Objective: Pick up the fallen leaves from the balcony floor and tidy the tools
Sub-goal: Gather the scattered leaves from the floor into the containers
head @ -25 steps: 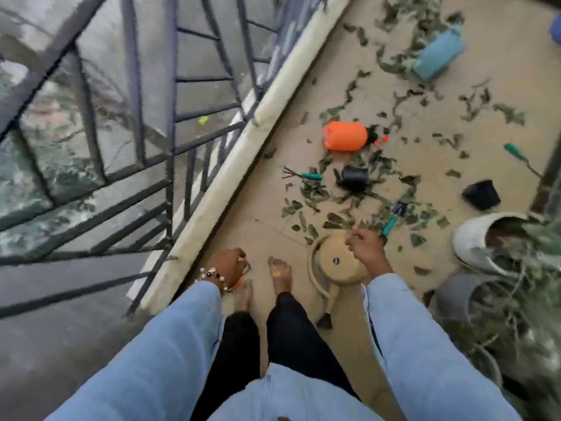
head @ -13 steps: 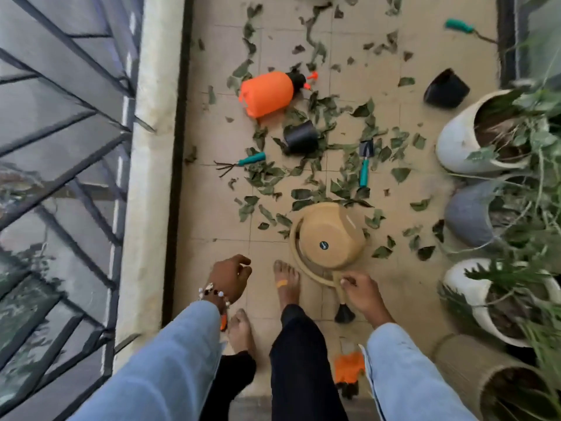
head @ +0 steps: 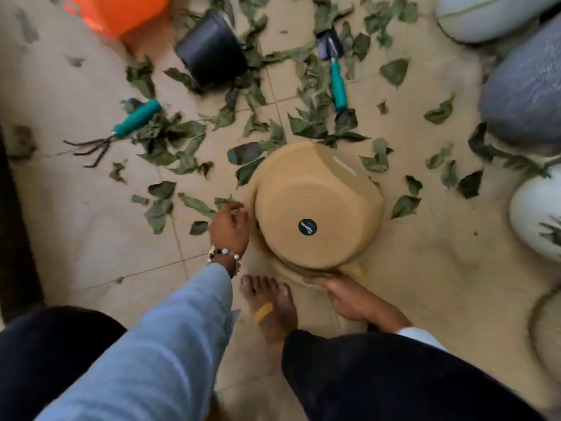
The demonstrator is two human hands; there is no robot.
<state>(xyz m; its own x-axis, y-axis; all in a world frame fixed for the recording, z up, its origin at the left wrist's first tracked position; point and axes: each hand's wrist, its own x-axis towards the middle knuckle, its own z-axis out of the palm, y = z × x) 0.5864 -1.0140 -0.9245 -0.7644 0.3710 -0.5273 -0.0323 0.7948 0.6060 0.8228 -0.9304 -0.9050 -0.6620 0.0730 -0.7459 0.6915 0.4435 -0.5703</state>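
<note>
A tan plastic pot (head: 315, 205) lies upside down on the tiled floor, a round black sticker on its base. My left hand (head: 229, 227), with a bead bracelet at the wrist, hovers at the pot's left rim with its fingers loosely curled and nothing in them. At the near rim, my right hand (head: 349, 296) holds the pot's edge with its fingertips. Fallen green leaves (head: 170, 147) are scattered over the floor around the pot. A teal-handled hand rake (head: 121, 132) lies to the left, and a teal-handled trowel (head: 335, 71) lies beyond the pot.
A black nursery pot (head: 212, 50) lies on its side among leaves, beside an orange sprayer (head: 121, 10) at the top edge. White and grey planters (head: 522, 86) line the right side. My bare foot (head: 270, 308) stands just in front of the tan pot.
The view has dropped much closer to the floor. My left hand moved from beside my feet to the pot's left rim, and my right hand now holds its near rim.
</note>
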